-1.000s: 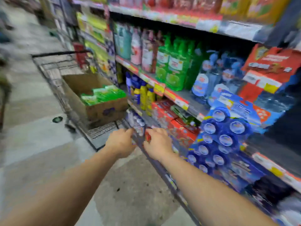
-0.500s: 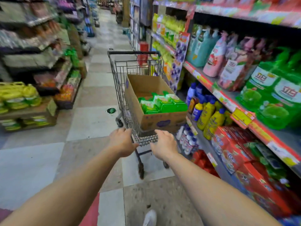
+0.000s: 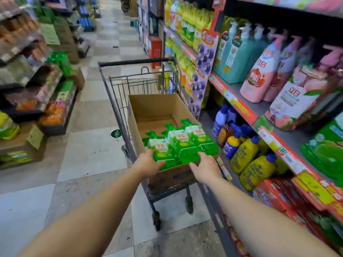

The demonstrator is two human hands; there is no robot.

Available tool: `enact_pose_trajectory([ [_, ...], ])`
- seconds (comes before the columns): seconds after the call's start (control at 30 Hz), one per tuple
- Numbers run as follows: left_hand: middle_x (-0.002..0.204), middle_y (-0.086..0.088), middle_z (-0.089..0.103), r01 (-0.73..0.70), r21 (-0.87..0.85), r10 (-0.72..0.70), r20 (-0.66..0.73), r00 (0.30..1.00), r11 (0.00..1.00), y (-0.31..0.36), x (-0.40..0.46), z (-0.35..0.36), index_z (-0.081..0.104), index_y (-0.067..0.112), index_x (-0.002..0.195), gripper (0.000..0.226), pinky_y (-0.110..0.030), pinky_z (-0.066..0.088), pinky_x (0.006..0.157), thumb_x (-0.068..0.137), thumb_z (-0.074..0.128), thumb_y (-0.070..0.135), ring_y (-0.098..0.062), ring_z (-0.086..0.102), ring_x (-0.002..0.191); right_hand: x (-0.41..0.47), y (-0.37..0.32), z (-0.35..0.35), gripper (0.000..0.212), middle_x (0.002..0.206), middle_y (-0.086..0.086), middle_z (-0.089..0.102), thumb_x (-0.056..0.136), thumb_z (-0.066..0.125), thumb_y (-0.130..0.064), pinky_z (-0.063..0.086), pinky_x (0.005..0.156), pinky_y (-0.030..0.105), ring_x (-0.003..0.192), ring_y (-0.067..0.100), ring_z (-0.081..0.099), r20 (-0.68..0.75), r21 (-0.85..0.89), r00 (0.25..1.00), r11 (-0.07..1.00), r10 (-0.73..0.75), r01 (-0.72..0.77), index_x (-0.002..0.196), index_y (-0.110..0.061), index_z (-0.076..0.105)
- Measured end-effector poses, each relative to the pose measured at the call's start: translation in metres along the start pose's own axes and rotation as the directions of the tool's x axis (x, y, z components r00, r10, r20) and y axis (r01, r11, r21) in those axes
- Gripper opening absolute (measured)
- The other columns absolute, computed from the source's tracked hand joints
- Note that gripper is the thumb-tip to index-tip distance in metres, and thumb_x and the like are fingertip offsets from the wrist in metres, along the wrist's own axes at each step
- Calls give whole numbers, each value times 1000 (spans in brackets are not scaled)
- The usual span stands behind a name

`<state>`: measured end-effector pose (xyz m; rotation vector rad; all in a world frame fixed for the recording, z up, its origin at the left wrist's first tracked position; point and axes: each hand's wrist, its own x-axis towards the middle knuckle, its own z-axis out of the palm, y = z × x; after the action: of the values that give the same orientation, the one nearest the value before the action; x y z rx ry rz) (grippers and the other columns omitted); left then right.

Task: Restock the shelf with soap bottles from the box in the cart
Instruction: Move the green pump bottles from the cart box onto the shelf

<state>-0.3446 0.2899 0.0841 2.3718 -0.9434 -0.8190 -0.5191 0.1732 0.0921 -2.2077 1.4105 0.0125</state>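
A wire cart (image 3: 118,108) stands in the aisle beside the right-hand shelf (image 3: 241,108). In it sits an open cardboard box (image 3: 150,106). Three green soap bottles lie side by side at the box's near end: left (image 3: 160,147), middle (image 3: 182,143) and right (image 3: 202,138). My left hand (image 3: 147,163) grips the bottom end of the left bottle. My right hand (image 3: 204,166) rests with fairly straight fingers against the base of the middle and right bottles, at the box's near wall. The far half of the box is bare cardboard.
The right shelf holds teal and pink pump bottles (image 3: 259,80) above, yellow bottles (image 3: 245,154) and red boxes (image 3: 274,195) below, and green soap packs (image 3: 328,151) at the far right. Low displays (image 3: 33,101) line the left side. Tiled floor (image 3: 92,154) lies left of the cart.
Both hands left the cart's near edge and rose to the green bottles in the box. My view swung from the shelf toward the aisle and cart.
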Motion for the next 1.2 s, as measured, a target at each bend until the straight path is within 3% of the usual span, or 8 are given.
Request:
enact_pose_trajectory([
  [0.33,137,-12,52,49,-116,-24,205,979,992,13,159,9,33,9,145,75,-26,45,80,86,67,43,-19,56,95,106,-12,19,68,143,18,41,92,55,-45,36,104,38,131,34,41,57,52,965,965,256,-259,146,-10,33],
  [0.5,103,-12,67,188,-300,-95,298,950,935,18,235,7,58,10,123,56,-25,53,60,80,74,42,-22,65,80,141,-28,25,90,139,16,43,76,63,-65,40,102,40,127,35,45,56,-16,893,895,446,-446,143,-12,35],
  [0.63,108,-18,65,368,-320,-216,424,880,873,23,265,20,60,-1,114,67,-39,56,69,74,77,50,-30,64,85,149,-38,35,100,135,12,50,61,76,-67,43,99,36,124,28,50,133,10,855,861,502,-508,135,-10,40],
  [0.8,103,-18,69,394,-252,-225,509,831,884,22,287,23,63,2,109,61,-45,58,78,70,82,44,-33,68,92,150,-41,51,94,134,7,56,60,70,-75,43,96,28,120,24,55,340,66,805,842,485,-535,131,-15,54],
  [0.97,109,-14,67,380,-235,-200,552,810,895,18,292,22,57,8,112,58,-48,56,85,72,81,43,-32,65,97,148,-38,54,107,150,9,38,66,67,-72,35,107,32,135,26,40,338,138,829,848,446,-512,146,-9,32],
  [1.03,115,-13,65,382,-258,-178,573,800,888,18,290,20,55,10,117,58,-49,55,86,74,80,40,-32,64,100,141,-39,61,98,142,7,49,68,69,-68,39,102,32,130,26,46,297,192,852,847,431,-496,141,-10,41],
  [1.13,115,-11,65,420,-370,-129,604,786,829,22,282,11,44,17,128,63,-50,57,78,78,79,31,-33,66,95,130,-46,74,61,104,-4,65,69,75,-59,49,85,27,105,20,62,219,347,891,822,398,-452,113,-20,62],
  [1.2,109,-8,68,400,-455,-72,585,808,795,26,274,3,39,24,128,62,-49,58,70,79,78,26,-31,69,87,122,-52,82,57,103,-3,67,68,77,-57,48,79,26,99,19,63,148,428,910,805,387,-412,109,-20,62],
])
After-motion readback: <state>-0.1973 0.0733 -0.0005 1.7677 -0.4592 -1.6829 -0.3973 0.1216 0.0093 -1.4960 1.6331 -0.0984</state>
